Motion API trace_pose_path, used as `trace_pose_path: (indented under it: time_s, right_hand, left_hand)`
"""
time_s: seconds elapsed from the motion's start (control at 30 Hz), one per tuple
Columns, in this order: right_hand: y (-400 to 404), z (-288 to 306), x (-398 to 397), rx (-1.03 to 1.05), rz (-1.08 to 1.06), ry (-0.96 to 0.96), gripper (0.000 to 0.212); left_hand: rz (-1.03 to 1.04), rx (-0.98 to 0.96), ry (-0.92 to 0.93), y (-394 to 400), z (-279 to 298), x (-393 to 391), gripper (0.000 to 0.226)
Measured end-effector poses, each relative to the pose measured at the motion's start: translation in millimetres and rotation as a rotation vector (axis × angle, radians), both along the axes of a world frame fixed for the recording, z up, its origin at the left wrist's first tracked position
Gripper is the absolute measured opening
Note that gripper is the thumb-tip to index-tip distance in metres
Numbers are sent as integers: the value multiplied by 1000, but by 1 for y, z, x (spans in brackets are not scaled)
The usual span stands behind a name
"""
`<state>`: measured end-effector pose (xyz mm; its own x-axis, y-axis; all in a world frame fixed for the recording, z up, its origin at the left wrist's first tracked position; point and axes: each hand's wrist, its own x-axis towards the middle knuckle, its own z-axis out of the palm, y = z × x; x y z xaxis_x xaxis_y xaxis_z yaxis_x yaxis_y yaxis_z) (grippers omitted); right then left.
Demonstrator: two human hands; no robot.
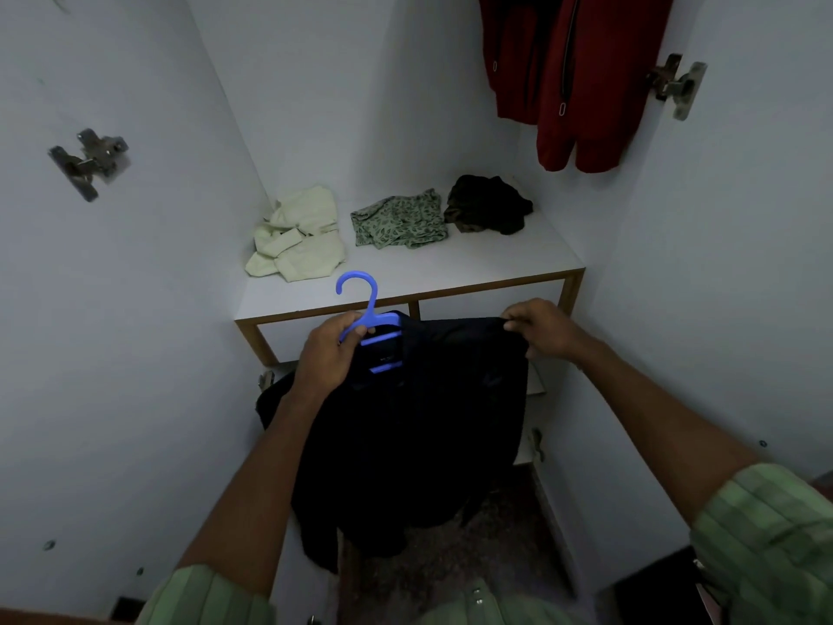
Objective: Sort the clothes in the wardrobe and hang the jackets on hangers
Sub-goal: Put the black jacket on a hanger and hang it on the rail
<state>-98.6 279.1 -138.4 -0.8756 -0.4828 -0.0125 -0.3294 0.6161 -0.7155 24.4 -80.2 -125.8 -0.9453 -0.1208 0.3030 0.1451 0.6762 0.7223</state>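
Wardrobe shelf [450,268] ahead; our hands, left [331,354] and right [538,329], pinch hanger [367,318] and jacket [414,421]; loose shoulder could slip off.

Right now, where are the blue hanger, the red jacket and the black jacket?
blue hanger [370,304]: head view, on its neck below the hook.
red jacket [586,83]: head view, on its front panel.
black jacket [428,421]: head view, on its middle.

Home wardrobe — shelf [405,281], hanging red jacket [581,78]
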Motion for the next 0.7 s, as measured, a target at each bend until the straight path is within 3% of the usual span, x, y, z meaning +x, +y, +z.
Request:
trace_pose_path:
  time_s: [0.13,0.23,0.3,0.4,0.43,0.5,0.57,0.63,0.7]
  right_hand:
    - [-4,0,-3,-297,-115,-197,21]
    - [-3,-7,-13,-323,-191,-246,21]
    - [2,-17,-19,-151,-250,-76,7]
    - [-3,-31,-11,67,-298,303,17]
    - [-11,-31,-4,21,-268,393,18]
    - [-32,-18,16,-81,-117,349,26]
    - [-53,-10,36,-30,102,170,28]
    - [-63,-15,41,41,239,127,7]
    - [-63,-17,28,120,271,128,12]
  left_hand:
    - [-72,-58,-21,-2,2,3,14]
    - [-128,-140,10,-1,3,5,15]
    - [-132,-127,37,1,5,4,14]
    - [-114,-110,37,6,6,0,14]
    - [-94,-117,45,8,6,-1,14]
    - [-66,-140,78,12,8,-6,14]
    - [-78,-164,119,17,11,-12,13]
    - [-114,-204,153,20,14,-17,11]
    - [-156,-256,178,26,16,-19,6]
